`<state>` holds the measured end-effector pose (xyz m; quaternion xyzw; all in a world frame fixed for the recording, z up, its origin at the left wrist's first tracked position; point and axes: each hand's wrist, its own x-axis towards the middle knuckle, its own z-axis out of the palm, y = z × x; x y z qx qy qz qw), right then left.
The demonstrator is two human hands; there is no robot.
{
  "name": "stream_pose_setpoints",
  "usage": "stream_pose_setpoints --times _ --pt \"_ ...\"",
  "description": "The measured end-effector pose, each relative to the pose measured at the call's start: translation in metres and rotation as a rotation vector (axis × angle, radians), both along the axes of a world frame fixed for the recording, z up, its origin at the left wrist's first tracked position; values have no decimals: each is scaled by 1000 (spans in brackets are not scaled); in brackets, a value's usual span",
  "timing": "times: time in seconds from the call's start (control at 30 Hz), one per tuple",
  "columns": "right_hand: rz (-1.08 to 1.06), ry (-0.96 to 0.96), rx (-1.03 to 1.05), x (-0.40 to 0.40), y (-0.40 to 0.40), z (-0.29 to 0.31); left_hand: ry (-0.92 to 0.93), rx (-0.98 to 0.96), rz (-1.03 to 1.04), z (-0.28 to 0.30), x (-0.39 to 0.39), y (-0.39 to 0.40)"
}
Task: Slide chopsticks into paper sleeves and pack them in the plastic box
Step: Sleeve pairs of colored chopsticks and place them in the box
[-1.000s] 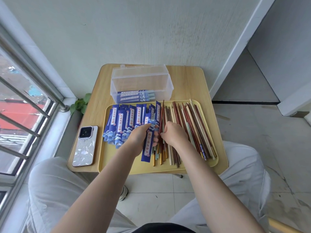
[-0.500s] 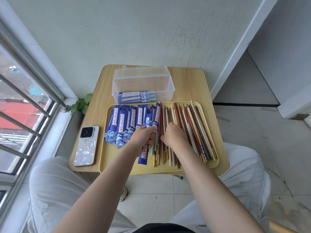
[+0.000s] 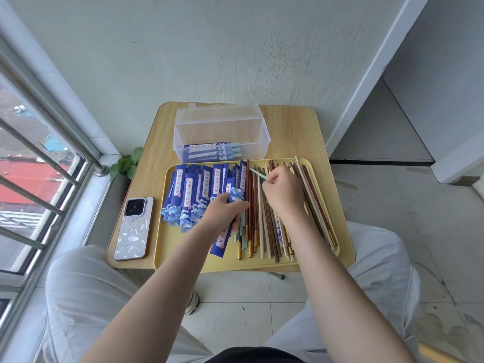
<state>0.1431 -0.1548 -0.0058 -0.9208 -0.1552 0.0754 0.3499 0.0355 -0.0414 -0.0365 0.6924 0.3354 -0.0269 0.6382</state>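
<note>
Left hand (image 3: 225, 209): fingers gripping 1 blue paper sleeve (image 3: 227, 226). Right hand (image 3: 284, 191): fingers pinching 1 green chopstick (image 3: 258, 174) over yellow tray (image 3: 167, 247).

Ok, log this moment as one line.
left hand: holds blue paper sleeve | right hand: pinches mint-green chopstick | yellow plastic tray: loose chopsticks | clear plastic box: some sleeved pairs

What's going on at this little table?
A person is packing chopsticks into paper sleeves. The left hand grips a blue paper sleeve over the yellow tray, while the right hand pinches a light green chopstick lifted from the loose chopsticks. A few sleeved pairs already lie in the clear plastic box.
</note>
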Motion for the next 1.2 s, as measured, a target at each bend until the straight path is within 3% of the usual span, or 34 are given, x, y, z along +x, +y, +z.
stream_pose_setpoints --times 0.17,0.37,0.63,1.0,1.2 --pt "-221 121 545 15 3 20 71 128 -13 3 2 -4" --pt "-273 222 807 14 1 30 103 209 21 -1 -1 -4" --pt "-405 258 838 20 -2 16 137 336 -55 0 -5 -7" --pt "76 219 524 -8 12 6 70 264 -35 10 6 -13" --pt "177 179 400 -16 17 -5 72 212 76 6 9 -6"
